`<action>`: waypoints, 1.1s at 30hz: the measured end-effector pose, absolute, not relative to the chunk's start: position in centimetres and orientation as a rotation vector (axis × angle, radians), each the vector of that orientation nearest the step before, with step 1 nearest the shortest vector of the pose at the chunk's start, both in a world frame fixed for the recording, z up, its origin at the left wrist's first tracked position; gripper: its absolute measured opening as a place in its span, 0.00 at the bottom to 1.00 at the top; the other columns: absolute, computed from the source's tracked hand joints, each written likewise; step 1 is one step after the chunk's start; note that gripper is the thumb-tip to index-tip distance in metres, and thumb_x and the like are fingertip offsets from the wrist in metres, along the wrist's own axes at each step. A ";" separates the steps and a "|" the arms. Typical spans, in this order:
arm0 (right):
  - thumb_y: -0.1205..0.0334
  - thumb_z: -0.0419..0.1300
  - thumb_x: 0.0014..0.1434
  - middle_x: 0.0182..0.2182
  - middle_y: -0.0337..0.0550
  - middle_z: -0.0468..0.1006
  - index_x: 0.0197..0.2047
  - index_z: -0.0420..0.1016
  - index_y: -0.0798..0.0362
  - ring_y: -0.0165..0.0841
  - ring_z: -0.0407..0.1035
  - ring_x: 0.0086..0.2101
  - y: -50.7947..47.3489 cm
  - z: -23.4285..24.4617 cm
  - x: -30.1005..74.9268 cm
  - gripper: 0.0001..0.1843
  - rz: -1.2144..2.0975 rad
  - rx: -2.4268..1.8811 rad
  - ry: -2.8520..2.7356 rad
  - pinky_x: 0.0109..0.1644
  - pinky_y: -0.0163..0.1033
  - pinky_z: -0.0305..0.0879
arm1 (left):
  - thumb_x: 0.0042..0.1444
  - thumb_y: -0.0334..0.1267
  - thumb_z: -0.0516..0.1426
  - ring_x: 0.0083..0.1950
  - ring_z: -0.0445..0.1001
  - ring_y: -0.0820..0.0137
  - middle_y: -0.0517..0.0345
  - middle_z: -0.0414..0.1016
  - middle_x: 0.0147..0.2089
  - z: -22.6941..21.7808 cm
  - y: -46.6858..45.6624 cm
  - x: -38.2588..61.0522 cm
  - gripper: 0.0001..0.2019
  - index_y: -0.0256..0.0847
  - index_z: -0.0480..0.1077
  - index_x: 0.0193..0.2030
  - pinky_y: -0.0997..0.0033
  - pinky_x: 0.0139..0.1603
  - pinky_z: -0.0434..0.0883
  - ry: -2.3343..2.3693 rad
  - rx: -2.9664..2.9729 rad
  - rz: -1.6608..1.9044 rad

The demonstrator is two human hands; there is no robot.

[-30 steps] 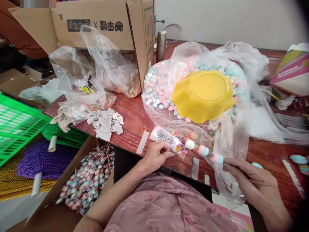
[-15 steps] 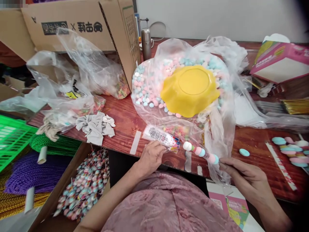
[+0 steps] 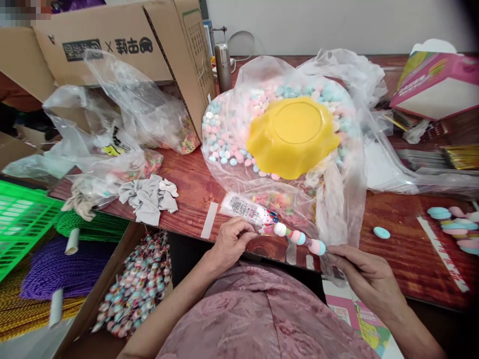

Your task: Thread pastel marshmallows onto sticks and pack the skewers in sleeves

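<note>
My right hand (image 3: 361,269) pinches the end of a marshmallow skewer (image 3: 298,237). Pink, blue and white pieces sit along it, with small colored pieces between. Its white tip is at the mouth of a printed clear plastic bag (image 3: 245,209), which lies on the table near the front edge. With fingers closed, my left hand (image 3: 232,244) pinches the lower edge of that bag. Behind both hands, a yellow scalloped bowl (image 3: 297,129) rests upside down on a big clear bag of marshmallows (image 3: 228,139). A single blue marshmallow (image 3: 381,233) lies right of my right hand.
A cardboard box (image 3: 112,45) stands back left beside crumpled plastic bags (image 3: 149,109). A grey cloth (image 3: 149,197) lies at the table's left front. Below it, a carton holds many finished skewers (image 3: 130,284). More skewers (image 3: 458,227) lie at the right edge.
My right hand has moved left with the skewer, bringing its white tip to the bag's mouth. My left hand has shifted slightly and now pinches the bag's edge.
</note>
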State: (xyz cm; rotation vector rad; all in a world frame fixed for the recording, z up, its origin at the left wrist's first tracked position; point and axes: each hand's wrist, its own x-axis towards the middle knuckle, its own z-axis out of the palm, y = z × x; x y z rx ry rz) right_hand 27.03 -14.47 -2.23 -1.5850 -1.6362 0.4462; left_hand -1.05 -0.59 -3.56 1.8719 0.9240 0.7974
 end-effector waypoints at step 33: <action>0.77 0.53 0.63 0.32 0.42 0.79 0.46 0.75 0.54 0.27 0.75 0.31 -13.2 -0.5 26.3 0.14 0.171 -1.318 -2.039 0.34 0.30 0.69 | 0.64 0.30 0.56 0.45 0.70 0.66 0.51 0.75 0.40 -2.1 -0.7 -1.3 0.06 0.38 0.74 0.37 0.62 0.47 0.70 0.538 2.410 0.871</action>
